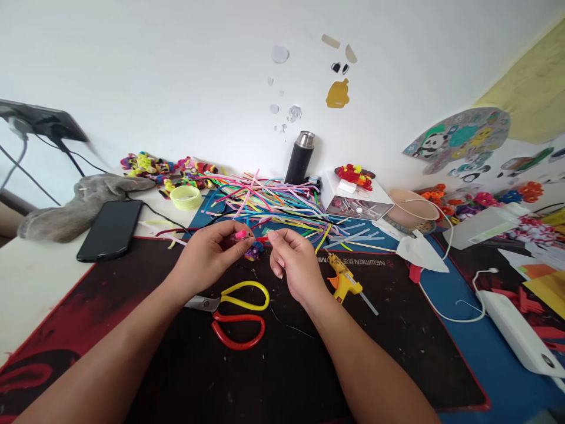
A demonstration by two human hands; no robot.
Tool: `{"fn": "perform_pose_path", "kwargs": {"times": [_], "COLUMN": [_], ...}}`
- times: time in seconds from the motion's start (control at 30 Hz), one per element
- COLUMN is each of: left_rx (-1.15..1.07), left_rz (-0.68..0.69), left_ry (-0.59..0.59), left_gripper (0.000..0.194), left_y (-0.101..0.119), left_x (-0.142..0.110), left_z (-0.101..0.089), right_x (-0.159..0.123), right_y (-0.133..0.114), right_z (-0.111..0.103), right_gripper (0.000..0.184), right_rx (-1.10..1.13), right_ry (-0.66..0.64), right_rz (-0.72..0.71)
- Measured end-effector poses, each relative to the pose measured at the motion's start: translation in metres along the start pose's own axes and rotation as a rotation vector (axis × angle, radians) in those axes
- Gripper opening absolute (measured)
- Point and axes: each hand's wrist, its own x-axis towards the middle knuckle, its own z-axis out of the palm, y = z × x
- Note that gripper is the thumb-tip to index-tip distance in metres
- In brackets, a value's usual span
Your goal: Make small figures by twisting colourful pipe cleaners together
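Slim red strip [263,239], texture too small to tell, sits between left hand [212,253] and right hand [298,262], over the dark red-edged mat [229,383] on the white desk [39,280]. Judgement: keep both pinches close together, pressure light, so the strip stays in line. Left: thumb and forefinger closed around a small bright-pink piece [241,234]. Right: fingertips pinch the strip, other fingers curled. Nearby: yellow-and-red-handled metal scissors [215,305], yellow glue gun [344,281].

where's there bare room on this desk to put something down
Free: the dark mat nearer than the scissors, its stretch right of the glue gun, and the white tabletop below the phone. Crowded: the far side, where fuzzy sticks heap before the black flask.
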Motion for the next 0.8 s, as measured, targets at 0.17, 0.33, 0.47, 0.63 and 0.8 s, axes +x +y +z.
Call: {"fn": "perform_pose_path", "kwargs": {"times": [0.17, 0.33, 0.47, 0.63, 0.8], "left_rx": [-0.201, -0.393, -0.434, -0.572, -0.59], "left_rz": [-0.095, -0.154, -0.181, -0.225, -0.209], "left_ry": [-0.084, -0.188, -0.118, 0.008, 0.072], "left_gripper": [0.04, 0.041, 0.037, 0.038, 0.03], "left_y": [0.001, -0.003, -0.004, -0.006, -0.015], "left_x": [0.002, 0.001, 0.0, -0.001, 0.0], "left_z": [0.004, 0.01, 0.013, 0.017, 0.014], "right_x": [0.0, -0.003, -0.006, -0.007, -0.007], "right_y": [0.0, -0.001, 0.001, 0.004, 0.003], "right_z": [0.0, 0.002, 0.004, 0.006, 0.007], "right_gripper": [0.038, 0.035, 0.035, 0.036, 0.035], "right_rx": [-0.046, -0.123, -0.153, -0.171, -0.145], "right_ry": [0.023, 0.019, -0.005, -0.016, -0.032], "right_rz": [-0.033, -0.082, -0.09, -0.094, -0.097]}}
